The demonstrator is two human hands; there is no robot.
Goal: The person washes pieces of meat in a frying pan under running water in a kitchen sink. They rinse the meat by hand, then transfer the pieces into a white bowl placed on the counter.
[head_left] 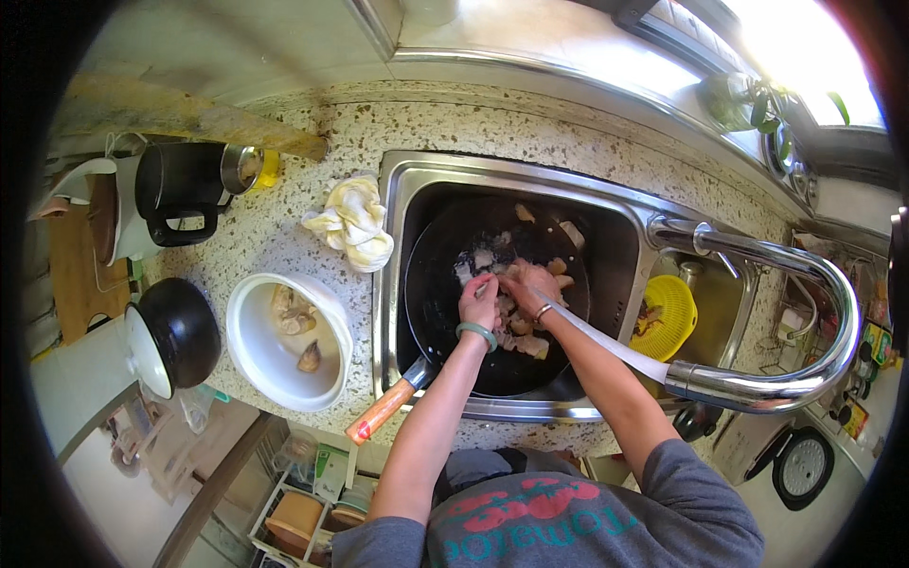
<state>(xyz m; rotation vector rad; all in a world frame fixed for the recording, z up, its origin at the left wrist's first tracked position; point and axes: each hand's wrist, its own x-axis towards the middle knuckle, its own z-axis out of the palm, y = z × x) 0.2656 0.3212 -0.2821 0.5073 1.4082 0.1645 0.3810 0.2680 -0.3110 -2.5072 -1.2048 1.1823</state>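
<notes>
A black wok [440,327] with a wooden handle [379,412] sits in the left basin of the steel sink, holding several pale pieces of meat [521,344]. Over its middle, my left hand [480,301], a green bangle at the wrist, has its fingertips pinched together. What they hold is too small to make out. Close beside it, almost touching, is my right hand [532,287], fingers curled down among the meat; its grip is partly hidden. From the chrome faucet [757,383], a whitish stream of water [615,348] runs toward my right hand.
A white tub [237,355] with a few pieces inside stands left of the sink [606,402], near a crumpled cloth [352,222]. Farther left are a black pot [189,331] and a black kettle [175,185]. The right basin holds a yellow strainer [677,322].
</notes>
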